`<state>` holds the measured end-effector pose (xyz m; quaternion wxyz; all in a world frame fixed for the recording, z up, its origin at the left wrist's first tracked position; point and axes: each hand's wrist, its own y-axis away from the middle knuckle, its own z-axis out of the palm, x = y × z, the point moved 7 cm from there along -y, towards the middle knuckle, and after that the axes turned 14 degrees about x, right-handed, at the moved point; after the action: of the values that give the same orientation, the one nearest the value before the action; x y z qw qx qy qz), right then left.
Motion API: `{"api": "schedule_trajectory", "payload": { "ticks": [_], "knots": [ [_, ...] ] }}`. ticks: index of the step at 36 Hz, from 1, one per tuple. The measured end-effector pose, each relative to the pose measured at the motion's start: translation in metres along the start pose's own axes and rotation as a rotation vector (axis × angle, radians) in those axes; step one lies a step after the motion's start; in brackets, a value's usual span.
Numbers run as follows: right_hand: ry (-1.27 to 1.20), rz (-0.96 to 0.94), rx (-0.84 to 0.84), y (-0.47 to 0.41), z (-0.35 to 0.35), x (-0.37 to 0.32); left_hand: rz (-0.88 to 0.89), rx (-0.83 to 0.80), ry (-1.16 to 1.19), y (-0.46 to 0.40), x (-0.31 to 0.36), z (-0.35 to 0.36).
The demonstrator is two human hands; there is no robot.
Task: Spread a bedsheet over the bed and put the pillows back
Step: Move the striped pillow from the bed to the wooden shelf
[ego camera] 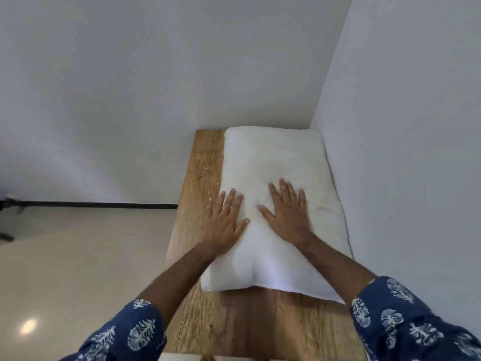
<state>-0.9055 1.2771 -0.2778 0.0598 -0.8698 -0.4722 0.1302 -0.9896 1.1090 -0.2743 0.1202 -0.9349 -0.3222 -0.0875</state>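
White walls meet in a corner at 12 o'clock, and below them my wooden surface (197, 178) carries the pillow (273, 162), lying lengthwise along the wall at 3 o'clock. My left hand (223, 220) and right hand (286, 217) press flat on it, fingers spread wide, holding nothing. I judge an uneven push could slide it toward 9 o'clock; it looks plump, white, faintly yellowed

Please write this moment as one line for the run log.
left hand: flat on pillow | right hand: flat on pillow | pillow: on wooden surface, in wall corner
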Motion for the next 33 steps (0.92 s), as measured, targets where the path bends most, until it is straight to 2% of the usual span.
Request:
{"api": "schedule_trajectory", "payload": {
  "ticks": [3,6,9,15,23,33],
  "knots": [
    [0.007,-0.047,-0.047,-0.003,-0.01,-0.016,-0.009,0.03,-0.066,0.025,-0.01,-0.016],
    [-0.018,-0.235,-0.069,-0.001,-0.021,-0.059,-0.065,0.039,-0.145,0.06,-0.033,-0.03],
    [-0.049,-0.457,-0.097,0.014,-0.024,-0.128,-0.159,0.06,-0.22,0.108,-0.063,-0.049],
    [-0.148,-0.719,-0.193,0.087,-0.023,-0.284,-0.433,0.103,-0.312,0.249,-0.131,-0.103],
    [-0.185,-1.164,-0.262,0.28,-0.026,-0.465,-0.856,0.133,-0.399,0.52,-0.185,-0.162],
    [-0.239,-1.721,-0.345,0.567,-0.06,-0.631,-1.383,0.229,-0.475,0.837,-0.151,-0.217]
  ]
}}
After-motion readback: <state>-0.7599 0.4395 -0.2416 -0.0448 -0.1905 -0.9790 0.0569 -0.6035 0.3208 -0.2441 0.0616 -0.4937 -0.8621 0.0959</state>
